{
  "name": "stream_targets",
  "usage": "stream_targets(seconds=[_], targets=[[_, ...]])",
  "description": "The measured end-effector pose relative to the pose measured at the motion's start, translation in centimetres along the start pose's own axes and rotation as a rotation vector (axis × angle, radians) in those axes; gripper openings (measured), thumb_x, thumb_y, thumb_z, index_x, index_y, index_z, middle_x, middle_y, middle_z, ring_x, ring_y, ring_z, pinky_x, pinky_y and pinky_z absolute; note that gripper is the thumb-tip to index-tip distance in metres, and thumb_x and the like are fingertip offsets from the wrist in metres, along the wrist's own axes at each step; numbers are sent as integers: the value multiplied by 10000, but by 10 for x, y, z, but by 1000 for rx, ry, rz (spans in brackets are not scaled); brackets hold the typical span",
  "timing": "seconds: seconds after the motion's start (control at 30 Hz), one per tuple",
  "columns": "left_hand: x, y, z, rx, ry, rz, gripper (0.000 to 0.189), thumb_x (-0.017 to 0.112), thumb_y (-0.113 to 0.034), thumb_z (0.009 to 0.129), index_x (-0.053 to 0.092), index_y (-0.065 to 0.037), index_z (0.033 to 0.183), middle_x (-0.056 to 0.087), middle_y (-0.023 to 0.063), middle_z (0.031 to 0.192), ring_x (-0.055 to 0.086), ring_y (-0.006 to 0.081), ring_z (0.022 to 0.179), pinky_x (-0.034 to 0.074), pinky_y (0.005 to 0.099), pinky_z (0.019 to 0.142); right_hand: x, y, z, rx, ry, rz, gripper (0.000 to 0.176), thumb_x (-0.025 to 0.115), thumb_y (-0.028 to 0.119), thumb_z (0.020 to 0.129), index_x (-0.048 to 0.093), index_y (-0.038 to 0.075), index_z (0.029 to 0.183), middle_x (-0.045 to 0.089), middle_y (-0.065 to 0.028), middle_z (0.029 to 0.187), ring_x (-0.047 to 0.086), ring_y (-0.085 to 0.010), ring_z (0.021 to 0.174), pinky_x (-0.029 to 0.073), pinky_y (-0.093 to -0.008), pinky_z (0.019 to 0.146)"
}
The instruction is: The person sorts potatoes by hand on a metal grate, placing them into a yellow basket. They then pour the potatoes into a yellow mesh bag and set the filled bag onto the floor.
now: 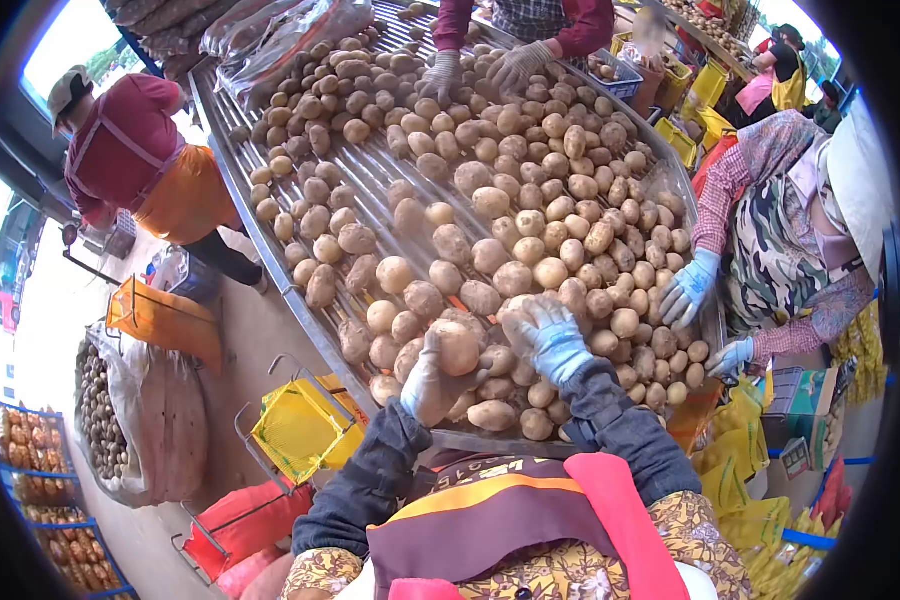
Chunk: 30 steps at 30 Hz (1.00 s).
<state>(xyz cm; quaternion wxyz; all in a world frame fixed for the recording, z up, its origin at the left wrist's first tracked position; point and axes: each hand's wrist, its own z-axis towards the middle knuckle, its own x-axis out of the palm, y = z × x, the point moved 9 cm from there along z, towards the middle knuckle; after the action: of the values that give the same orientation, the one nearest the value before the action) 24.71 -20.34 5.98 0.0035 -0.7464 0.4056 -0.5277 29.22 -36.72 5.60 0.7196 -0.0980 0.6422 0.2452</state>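
Observation:
Many potatoes lie on a slatted metal sorting table. My left hand, in a pale glove, is wrapped round a large potato near the table's front edge. To its right, my right hand, in a white and light blue glove, rests over the potatoes with its fingers spread and slightly blurred. Whether a potato lies under its palm is hidden. Smaller potatoes lie between and below my two hands.
Across the table a co-worker's gloved hands touch potatoes. At the right edge are another co-worker's blue-gloved hands. A yellow bag on a frame and a red bag stand at the lower left. One more person stands at the left.

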Motion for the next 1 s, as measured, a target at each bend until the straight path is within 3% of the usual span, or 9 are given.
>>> stream_targets(seconds=[0.1, 0.23, 0.3, 0.4, 0.57, 0.7, 0.77, 0.87, 1.0], targets=[[-19, 0, -11, 76, -50, -7, 683, 457, -613, 924, 448, -33, 1285, 565, 179, 1203, 621, 308, 1031, 541, 435, 897, -33, -20, 11, 182, -304, -110, 386, 631, 335, 819, 638, 213, 1185, 445, -144, 1383, 365, -364, 1308, 258, -565, 1083], [-35, -1, -25, 147, -26, -8, 647, 479, -579, 929, 397, -98, 1354, 556, 156, 1225, 605, 325, 1094, 527, 477, 919, 3, 61, 6, -228, 368, -162, 454, 630, 442, 812, 629, 165, 1171, 432, -101, 1441, 310, -292, 1395, 151, -575, 1132], [-40, 0, -32, 172, -46, -39, 615, 465, -561, 943, 376, -132, 1376, 549, 144, 1243, 600, 324, 1112, 532, 470, 921, 39, 65, 11, -184, 401, -304, 583, 608, 501, 825, 572, 101, 1248, 485, -79, 1406, 322, -249, 1396, 118, -584, 1140], [-45, 1, -45, 209, -67, -86, 589, 403, -537, 975, 363, -114, 1384, 522, 147, 1290, 596, 334, 1113, 544, 468, 918, 45, 69, 17, -173, 499, -253, 488, 591, 471, 854, 601, 115, 1187, 600, -64, 1244, 409, -241, 1331, 148, -582, 1128], [-60, 12, -54, 177, -64, -177, 654, 340, -596, 964, 350, -98, 1387, 521, 178, 1286, 589, 347, 1122, 536, 488, 932, 21, 29, 14, 16, 219, 262, 238, 602, 361, 859, 689, 155, 938, 660, -79, 1014, 576, -260, 1058, 294, -458, 1081], [-59, 18, -60, 180, -40, -180, 664, 381, -603, 948, 361, -97, 1378, 530, 183, 1279, 575, 353, 1146, 516, 500, 959, 15, 57, -1, -187, 190, 166, 257, 561, 319, 885, 666, 145, 1042, 652, -104, 1057, 587, -284, 1037, 333, -458, 1052], [-57, 19, -57, 174, -20, -199, 660, 405, -597, 943, 371, -97, 1372, 532, 187, 1279, 569, 356, 1156, 505, 507, 973, 38, 64, -7, -26, 416, 398, 407, 509, 407, 917, 593, 127, 1201, 642, -136, 1076, 554, -319, 1124, 388, -450, 1013], [-66, 32, -53, 86, 13, -168, 602, 501, -534, 938, 398, -120, 1362, 547, 159, 1251, 579, 337, 1135, 508, 488, 959, 29, 85, -16, -49, 352, 270, 469, 591, 437, 878, 581, 114, 1219, 636, -155, 1095, 558, -344, 1128, 426, -433, 980], [-73, 26, -53, 202, -134, -13, 536, 589, -444, 926, 423, -153, 1345, 578, 108, 1170, 597, 295, 1076, 524, 436, 904, 56, 28, -30, 507, 261, 1370, 389, 730, 325, 844, 592, 87, 1118, 631, -67, 956, 592, -147, 893, 491, -291, 773]])
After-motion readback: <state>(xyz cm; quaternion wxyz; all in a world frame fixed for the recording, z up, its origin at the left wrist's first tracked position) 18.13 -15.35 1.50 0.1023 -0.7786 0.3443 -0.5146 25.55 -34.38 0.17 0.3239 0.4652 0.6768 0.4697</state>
